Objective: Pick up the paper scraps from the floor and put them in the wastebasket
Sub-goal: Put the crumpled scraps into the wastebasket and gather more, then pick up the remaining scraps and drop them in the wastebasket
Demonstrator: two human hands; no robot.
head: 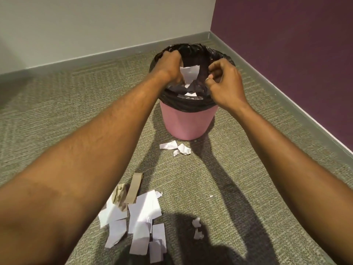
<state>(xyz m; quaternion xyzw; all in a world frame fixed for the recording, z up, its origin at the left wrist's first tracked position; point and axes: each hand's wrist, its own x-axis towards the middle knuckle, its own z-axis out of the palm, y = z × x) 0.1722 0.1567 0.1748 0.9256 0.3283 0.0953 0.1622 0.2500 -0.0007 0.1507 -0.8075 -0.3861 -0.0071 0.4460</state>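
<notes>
Both my arms reach out over the pink wastebasket (188,122), which stands on the carpet (238,169) near the corner where the pale wall meets the purple one. A black liner (188,105) is folded over its rim. My left hand (170,65) is curled above the far left of the opening, fingers bent downward, with a white paper scrap (189,73) hanging just beside it; whether I still pinch that scrap I cannot tell. My right hand (225,83) hovers over the right rim, fingers drawn in toward the thumb in a loose pinch, with nothing clearly seen between them. More white pieces (190,94) lie inside the liner. On the floor, a few crumpled scraps (175,147) sit just in front of the basket's base. Nearer to me lies a heap of white sheets (137,222) with two brown cardboard strips (133,188) resting on its far edge, and two small crumpled bits (197,228) lie to its right.
</notes>
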